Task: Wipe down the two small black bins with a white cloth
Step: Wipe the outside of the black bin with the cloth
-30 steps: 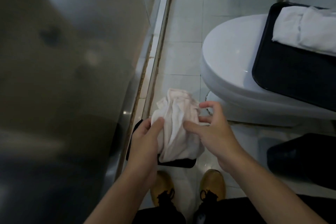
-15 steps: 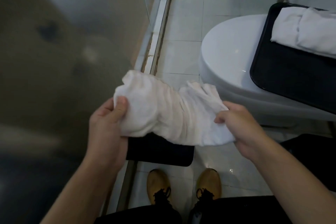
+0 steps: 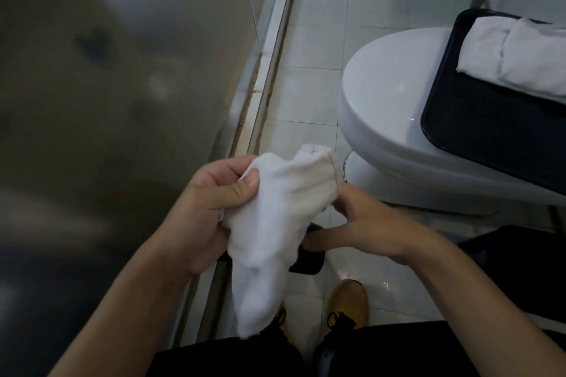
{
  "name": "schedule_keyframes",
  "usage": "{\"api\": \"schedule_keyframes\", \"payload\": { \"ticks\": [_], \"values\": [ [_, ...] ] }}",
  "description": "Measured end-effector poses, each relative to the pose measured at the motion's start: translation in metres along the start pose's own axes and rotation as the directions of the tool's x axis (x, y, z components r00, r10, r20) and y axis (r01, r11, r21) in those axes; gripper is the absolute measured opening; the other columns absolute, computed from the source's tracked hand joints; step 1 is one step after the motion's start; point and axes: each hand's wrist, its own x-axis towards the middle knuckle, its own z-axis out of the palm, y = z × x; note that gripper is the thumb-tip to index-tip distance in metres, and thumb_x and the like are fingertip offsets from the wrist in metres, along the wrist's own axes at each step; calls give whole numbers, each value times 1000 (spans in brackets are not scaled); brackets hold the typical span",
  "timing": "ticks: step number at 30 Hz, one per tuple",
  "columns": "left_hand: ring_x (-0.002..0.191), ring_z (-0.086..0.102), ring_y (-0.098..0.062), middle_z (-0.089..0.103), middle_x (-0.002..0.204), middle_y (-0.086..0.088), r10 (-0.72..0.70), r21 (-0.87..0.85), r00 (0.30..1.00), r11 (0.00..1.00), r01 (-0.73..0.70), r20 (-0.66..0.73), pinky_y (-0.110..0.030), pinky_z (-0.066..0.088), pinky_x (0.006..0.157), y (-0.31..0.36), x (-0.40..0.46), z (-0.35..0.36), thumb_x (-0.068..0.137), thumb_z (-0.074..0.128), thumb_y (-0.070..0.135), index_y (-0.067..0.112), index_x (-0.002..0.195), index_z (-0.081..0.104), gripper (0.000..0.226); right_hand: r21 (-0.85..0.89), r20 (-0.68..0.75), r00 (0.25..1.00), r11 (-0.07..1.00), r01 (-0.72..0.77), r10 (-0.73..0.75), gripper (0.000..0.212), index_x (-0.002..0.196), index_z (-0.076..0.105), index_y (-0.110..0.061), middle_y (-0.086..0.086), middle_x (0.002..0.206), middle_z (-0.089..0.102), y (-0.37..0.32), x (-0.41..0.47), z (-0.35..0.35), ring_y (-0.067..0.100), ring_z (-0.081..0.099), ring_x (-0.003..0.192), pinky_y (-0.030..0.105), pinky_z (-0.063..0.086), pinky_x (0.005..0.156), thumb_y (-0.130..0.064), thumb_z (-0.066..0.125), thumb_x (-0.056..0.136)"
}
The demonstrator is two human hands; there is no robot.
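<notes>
While the left hand (image 3: 211,211) keeps a closed grip on the bunched top of the white cloth (image 3: 269,229), thumb pressed across the fabric, the rest of the cloth hangs down over the person's lap. That hanging cloth covers most of a small black bin (image 3: 307,263) on the tiled floor (image 3: 315,49); only its near right corner shows. The right hand (image 3: 370,228) lies beside the cloth with its fingers reaching under the fabric toward the bin, so whether its grip is closed on anything cannot be told. Just right of the hands stands a white toilet (image 3: 386,107), lid down, carrying a black tray (image 3: 490,135) with a folded white towel (image 3: 517,61). A glass shower screen (image 3: 122,70) and its metal floor rail (image 3: 269,70) close off the left. Two tan boots (image 3: 349,303) show below. Another dark shape (image 3: 520,269) sits low on the right, unclear.
</notes>
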Motion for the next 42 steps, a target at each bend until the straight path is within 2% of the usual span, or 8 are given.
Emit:
{"api": "schedule_keyframes", "payload": {
  "ticks": [7,11,15,22,28,33,36,42],
  "values": [
    [93,66,-29,70,103,-17,-466,-163,822,885,437,-326,-40,50,80,-1,10,-30,87,59,22,-1,121,64,41,194,54,997,979,-63,53,29,111,72,-8,7,110,75,5,-6,6,25,71,105,44,54,97,-20,76,85],
    [85,68,-26,70,96,-16,-566,-397,778,803,444,-273,-34,57,73,-3,14,-34,92,51,35,-1,116,62,44,426,-40,998,904,-25,47,40,122,66,-8,10,118,72,2,-3,7,28,68,111,40,53,96,-24,72,87],
    [115,60,-38,67,119,-21,-615,-432,771,748,504,-166,-48,44,100,-16,13,-15,94,36,60,4,119,60,66,678,-246,965,728,101,95,42,123,62,0,15,113,73,-7,0,4,28,71,104,29,58,79,-19,66,86],
    [112,65,-12,67,125,5,-286,3,934,956,294,-214,-38,49,98,-37,12,22,86,54,57,28,135,52,57,759,-388,893,629,170,226,39,129,58,-6,11,115,73,-9,1,-13,24,71,105,33,61,79,-25,60,95],
    [103,69,-17,72,108,4,-32,209,965,974,89,-260,-42,58,84,-27,10,18,75,69,23,34,133,52,61,395,-228,942,908,-141,245,47,118,69,-10,4,109,76,2,-9,-38,21,71,105,41,53,99,-17,80,73],
    [104,66,-5,68,116,10,61,640,981,765,74,-186,-28,58,83,-26,7,8,67,71,41,28,131,58,66,186,-328,893,948,-259,308,84,110,72,-10,2,105,76,16,-3,-33,22,69,105,46,51,101,-34,98,34],
    [93,62,6,67,105,17,110,806,974,584,96,-196,-13,53,78,-33,10,4,76,75,30,26,122,64,47,88,-486,833,963,-253,264,86,122,59,-14,-2,117,67,19,-2,-33,18,61,108,42,51,97,-32,98,48],
    [95,44,-10,39,109,6,409,962,899,271,43,-155,-18,45,78,-42,12,9,79,73,35,28,95,60,22,-289,-458,887,934,-209,57,34,77,71,-24,4,78,63,20,-6,-31,20,55,72,30,41,60,-58,78,73]
  ]
}}
